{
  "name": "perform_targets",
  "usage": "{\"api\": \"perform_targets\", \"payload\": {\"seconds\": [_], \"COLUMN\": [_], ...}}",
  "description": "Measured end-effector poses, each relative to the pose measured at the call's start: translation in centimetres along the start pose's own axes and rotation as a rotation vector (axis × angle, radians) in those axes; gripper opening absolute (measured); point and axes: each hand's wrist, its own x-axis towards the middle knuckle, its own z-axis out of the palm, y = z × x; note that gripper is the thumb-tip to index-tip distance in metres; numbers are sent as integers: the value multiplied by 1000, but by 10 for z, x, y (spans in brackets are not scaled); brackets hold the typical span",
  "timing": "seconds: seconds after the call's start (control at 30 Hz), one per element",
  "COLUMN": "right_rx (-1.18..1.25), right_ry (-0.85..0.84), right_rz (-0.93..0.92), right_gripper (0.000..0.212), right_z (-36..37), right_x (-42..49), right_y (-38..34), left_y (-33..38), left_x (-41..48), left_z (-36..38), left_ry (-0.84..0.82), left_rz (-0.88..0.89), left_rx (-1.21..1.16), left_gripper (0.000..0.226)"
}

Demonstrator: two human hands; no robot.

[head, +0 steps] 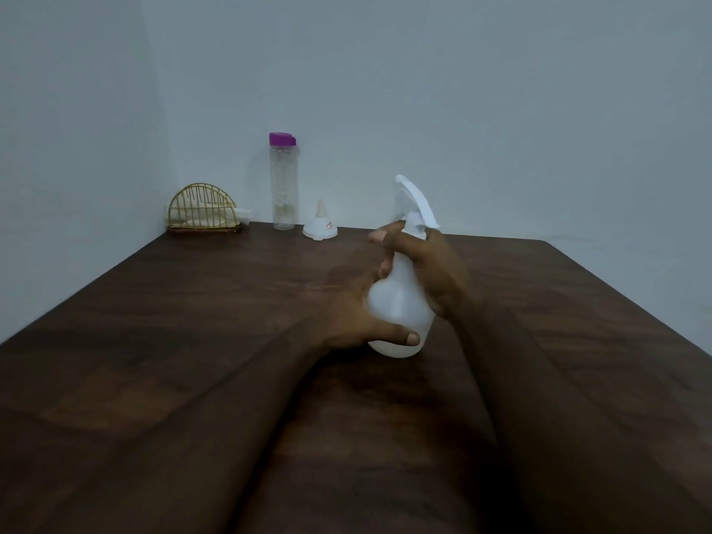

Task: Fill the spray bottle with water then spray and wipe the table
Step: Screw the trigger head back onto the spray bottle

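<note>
A white translucent spray bottle (400,302) is held over the middle of the dark wooden table (192,341). My left hand (358,321) cups its lower body, thumb across the front near the base. My right hand (427,264) curls round the neck just under the white spray head (414,202), which is blurred. A tall clear water bottle with a purple cap (284,183) stands at the back by the wall. A white funnel (320,225) lies upside down beside it.
A gold wire holder (203,210) with pale cloths or napkins in it sits at the back left corner. Walls close off the table's far and left sides. The table's right edge runs diagonally at the right.
</note>
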Motion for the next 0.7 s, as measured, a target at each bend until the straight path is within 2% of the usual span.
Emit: {"api": "perform_targets", "payload": {"seconds": [0.07,0.1,0.17,0.37,0.53,0.67,0.7], "right_rx": [62,72,44,-62,-133,-108,-114], "right_ry": [-162,-201,-191,85,347,473,479], "right_rz": [45,67,85,9,-59,-37,-41], "right_gripper": [30,25,18,19,17,16,19], "right_z": [-6,-6,-6,2,15,22,21], "right_x": [2,2,1,-4,-6,-2,-2], "right_y": [-3,-5,-6,0,1,8,9], "left_y": [0,1,6,2,6,11,11], "left_x": [4,4,4,7,8,-1,4], "left_z": [3,5,9,21,25,19,24], "left_ry": [24,40,69,152,175,87,115], "left_rz": [47,62,83,42,10,-73,-130], "left_rx": [-53,-51,-58,-161,-145,-78,-62], "left_gripper": [89,87,84,76,96,75,68]}}
